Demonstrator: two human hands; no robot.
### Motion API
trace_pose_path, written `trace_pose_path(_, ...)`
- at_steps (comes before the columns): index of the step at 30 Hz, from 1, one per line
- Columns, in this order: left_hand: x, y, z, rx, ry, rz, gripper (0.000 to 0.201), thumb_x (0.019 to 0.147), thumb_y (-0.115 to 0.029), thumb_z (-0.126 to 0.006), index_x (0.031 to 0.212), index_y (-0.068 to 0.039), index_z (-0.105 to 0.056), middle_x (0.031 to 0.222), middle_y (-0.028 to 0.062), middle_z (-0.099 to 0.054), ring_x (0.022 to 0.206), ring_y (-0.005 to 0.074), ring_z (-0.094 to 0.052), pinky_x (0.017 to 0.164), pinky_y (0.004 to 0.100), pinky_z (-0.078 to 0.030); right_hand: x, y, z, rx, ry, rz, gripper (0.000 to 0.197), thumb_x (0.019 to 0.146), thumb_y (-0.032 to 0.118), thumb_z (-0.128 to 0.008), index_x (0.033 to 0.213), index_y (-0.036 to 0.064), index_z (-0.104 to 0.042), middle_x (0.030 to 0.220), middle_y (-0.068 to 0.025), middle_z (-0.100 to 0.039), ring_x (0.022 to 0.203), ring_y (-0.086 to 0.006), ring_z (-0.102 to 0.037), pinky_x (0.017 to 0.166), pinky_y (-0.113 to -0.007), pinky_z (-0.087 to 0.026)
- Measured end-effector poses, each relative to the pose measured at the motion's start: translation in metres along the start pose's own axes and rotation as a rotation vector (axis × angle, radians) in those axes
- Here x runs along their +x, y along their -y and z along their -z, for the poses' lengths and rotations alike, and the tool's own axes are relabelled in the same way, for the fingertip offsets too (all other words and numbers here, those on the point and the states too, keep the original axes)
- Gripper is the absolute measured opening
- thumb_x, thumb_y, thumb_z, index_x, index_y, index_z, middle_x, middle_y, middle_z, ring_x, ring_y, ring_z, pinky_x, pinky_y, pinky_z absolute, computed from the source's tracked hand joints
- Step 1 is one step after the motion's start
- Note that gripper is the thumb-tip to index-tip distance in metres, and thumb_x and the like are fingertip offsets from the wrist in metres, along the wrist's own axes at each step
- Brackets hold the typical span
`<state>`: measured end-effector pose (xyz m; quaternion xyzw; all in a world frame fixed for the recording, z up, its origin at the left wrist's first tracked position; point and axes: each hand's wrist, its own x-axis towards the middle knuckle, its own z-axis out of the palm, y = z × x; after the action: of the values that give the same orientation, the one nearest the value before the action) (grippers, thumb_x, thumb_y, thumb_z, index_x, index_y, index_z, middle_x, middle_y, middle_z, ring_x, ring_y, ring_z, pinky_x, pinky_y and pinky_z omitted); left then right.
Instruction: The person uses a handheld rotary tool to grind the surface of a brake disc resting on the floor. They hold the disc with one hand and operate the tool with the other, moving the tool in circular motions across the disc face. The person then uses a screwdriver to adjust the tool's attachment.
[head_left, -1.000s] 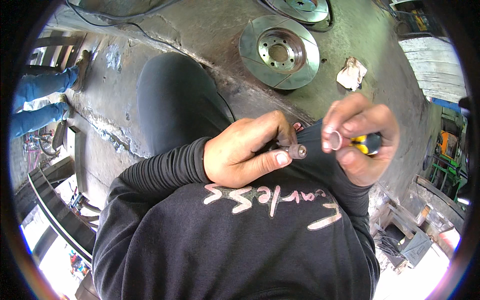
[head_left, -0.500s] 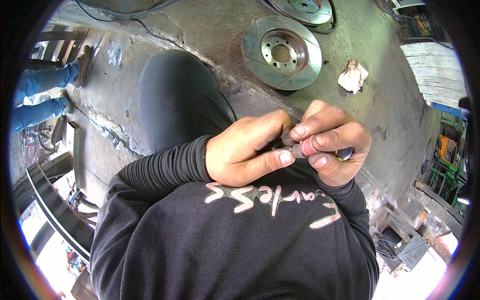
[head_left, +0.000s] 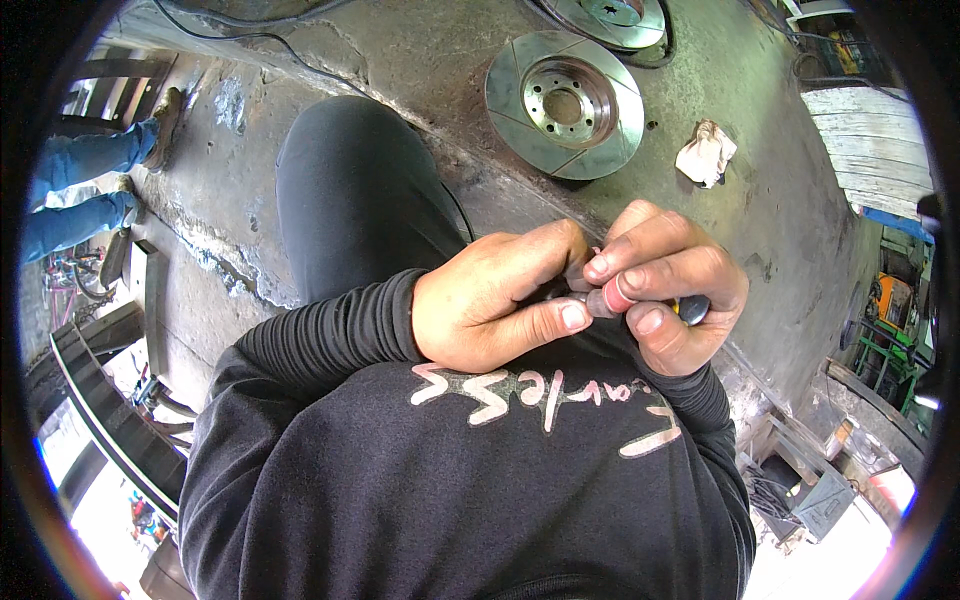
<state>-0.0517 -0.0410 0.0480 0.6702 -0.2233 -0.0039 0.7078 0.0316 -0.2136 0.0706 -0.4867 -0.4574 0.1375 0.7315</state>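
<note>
In front of my chest, my right hand point(head_left: 690, 290) is closed, pinching a small cylinder point(head_left: 617, 294) with a red band and a greyish end. My left hand point(head_left: 495, 300) comes in from the other side, its thumb and curled fingers at the grey end of that cylinder. A dark rounded end with a bit of yellow point(head_left: 692, 310) shows behind my right fingers. Whether it belongs to the same piece is hidden by the hand. Whatever lies inside my left fingers is mostly covered too.
A slotted brake disc point(head_left: 565, 105) lies on the concrete floor ahead, with a second disc point(head_left: 615, 20) beyond it. Crumpled pale paper or cloth point(head_left: 706, 154) lies to their right. A black cable point(head_left: 270, 42) crosses the far left floor. Another person's jeans-clad legs point(head_left: 90, 165) are at left.
Both hands keep their hold in nearly the same place. My right hand has shifted slightly right and turned a little, showing more of the dark rounded end.
</note>
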Motion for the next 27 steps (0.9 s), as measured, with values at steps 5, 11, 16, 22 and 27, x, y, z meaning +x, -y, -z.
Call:
trace_pose_path(5,0.0,0.001,0.0,-0.001,0.008,-0.011,0.026,0.093,-0.025,-0.056,0.095,-0.002,-0.046,0.079,0.0143,-0.054,0.07,0.0313,-0.059,0.062,0.0355,-0.046,0.003,0.0,0.005,-0.094,0.071,0.086,0.023,0.072,-0.008,-0.068,0.095,-0.0041,-0.064,0.094,-0.0204,-0.065,0.072,-0.0209,-0.062,0.063,-0.029,-0.048)
trace_pose_path(11,0.0,0.003,-0.003,-0.026,-0.014,-0.023,0.025,0.093,-0.025,-0.056,0.094,-0.002,-0.046,0.08,0.0139,-0.055,0.07,0.0309,-0.06,0.061,0.0355,-0.046,0.002,0.003,0.01,-0.132,0.124,0.092,0.027,0.07,-0.008,-0.069,0.096,-0.0031,-0.065,0.095,-0.0205,-0.066,0.07,-0.0207,-0.061,0.062,-0.028,-0.047)
trace_pose_path(16,0.0,0.004,-0.004,-0.025,-0.003,-0.012,0.025,0.093,-0.024,-0.056,0.094,-0.002,-0.045,0.078,0.0135,-0.054,0.069,0.0308,-0.059,0.06,0.0357,-0.046,-0.004,0.001,0.008,-0.082,0.08,0.062,0.027,0.07,-0.008,-0.071,0.096,-0.0028,-0.065,0.096,-0.0217,-0.065,0.07,-0.0217,-0.063,0.061,-0.028,-0.047)
trace_pose_path(22,0.0,0.009,-0.004,-0.035,-0.037,-0.044,0.024,0.093,-0.024,-0.055,0.094,-0.002,-0.045,0.078,0.0141,-0.054,0.069,0.0322,-0.059,0.06,0.0364,-0.046,-0.005,0.002,0.01,-0.129,0.103,0.103,0.027,0.071,-0.009,-0.07,0.096,-0.002,-0.064,0.097,-0.0243,-0.064,0.074,-0.0237,-0.065,0.059,-0.029,-0.048)
trace_pose_path(27,0.001,0.007,-0.002,-0.032,-0.045,-0.042,0.023,0.093,-0.023,-0.054,0.094,-0.001,-0.046,0.08,0.0151,-0.054,0.071,0.0325,-0.059,0.062,0.0364,-0.046,-0.011,0.002,0.0,-0.323,0.01,0.196,0.025,0.07,-0.009,-0.071,0.092,0.001,-0.065,0.1,-0.0231,-0.062,0.073,-0.0228,-0.064,0.061,-0.028,-0.05)
